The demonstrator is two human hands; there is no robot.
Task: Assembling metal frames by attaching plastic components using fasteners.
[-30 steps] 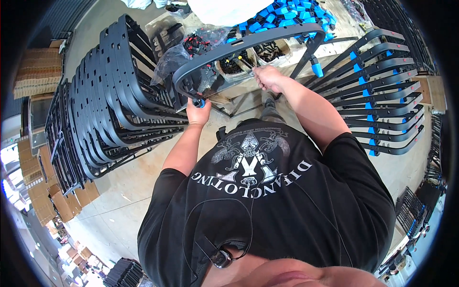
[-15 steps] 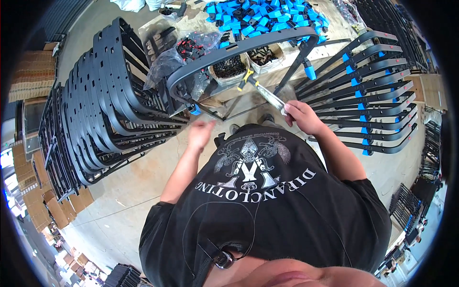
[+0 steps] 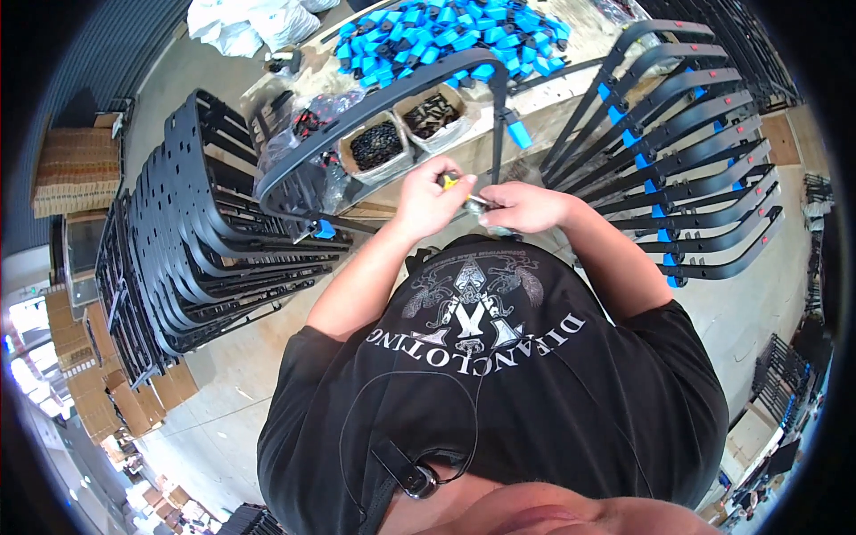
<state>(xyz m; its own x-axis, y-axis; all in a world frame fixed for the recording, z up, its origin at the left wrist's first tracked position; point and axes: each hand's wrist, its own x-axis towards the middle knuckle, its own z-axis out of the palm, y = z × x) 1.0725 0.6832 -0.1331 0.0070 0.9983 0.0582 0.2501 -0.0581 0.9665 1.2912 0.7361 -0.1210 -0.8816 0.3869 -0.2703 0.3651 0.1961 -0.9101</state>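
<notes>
A small hammer point(image 3: 452, 182) with a yellow-and-black head is in front of my waist, mostly covered by my fingers. My left hand point(image 3: 430, 198) is closed around its head end. My right hand point(image 3: 528, 207) pinches the handle side, close to the left; whether it also holds a small part I cannot make out. Just beyond my hands stands a black curved frame point(image 3: 370, 109), arching from left to right. Its right leg carries a blue end piece point(image 3: 518, 134), and another blue piece point(image 3: 325, 229) sits at its lower left.
Behind the frame, a workbench bears a heap of blue caps point(image 3: 446, 43) and two boxes of small dark parts point(image 3: 379, 147). Stacked black frames point(image 3: 183, 232) stand at left; a row of frames with blue pieces point(image 3: 673, 169) stands at right. White bags point(image 3: 254, 22) lie far left.
My left hand has come up and right from beside the frame and closed on the hammer's head. My right hand has moved left, bringing the hammer in. The view has shifted slightly.
</notes>
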